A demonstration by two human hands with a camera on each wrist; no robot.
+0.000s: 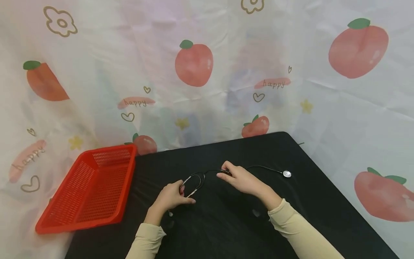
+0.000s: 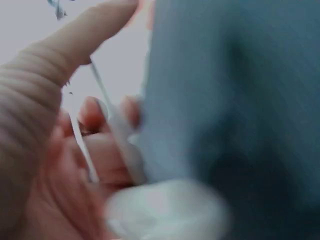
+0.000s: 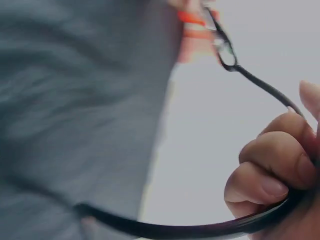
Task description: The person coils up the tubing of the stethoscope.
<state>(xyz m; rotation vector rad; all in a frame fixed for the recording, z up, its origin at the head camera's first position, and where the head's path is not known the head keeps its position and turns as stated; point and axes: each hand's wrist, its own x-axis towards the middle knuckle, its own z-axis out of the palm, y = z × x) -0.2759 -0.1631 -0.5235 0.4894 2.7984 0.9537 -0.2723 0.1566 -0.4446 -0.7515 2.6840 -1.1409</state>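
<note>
A black stethoscope stretches between both hands over the black table. My left hand [image 1: 169, 196] holds its metal ear tubes [image 1: 191, 192], which run across the curled fingers in the left wrist view. A blurred whitish ear tip [image 2: 167, 210] fills the foreground there, and a small pale tip hangs under the hand in the head view. Farther right, my right hand [image 1: 240, 178] grips the black tubing [image 3: 262, 84], its fingers [image 3: 275, 155] wrapped round it. Beyond that hand the tubing runs on to the round silver chest piece [image 1: 286, 174] at the right.
A red plastic basket [image 1: 124, 201] with meshed walls stands at the table's left edge. Behind the black table [image 1: 220, 230] hangs a pale cloth [image 1: 220, 118] printed with fruit, and it continues down the right side.
</note>
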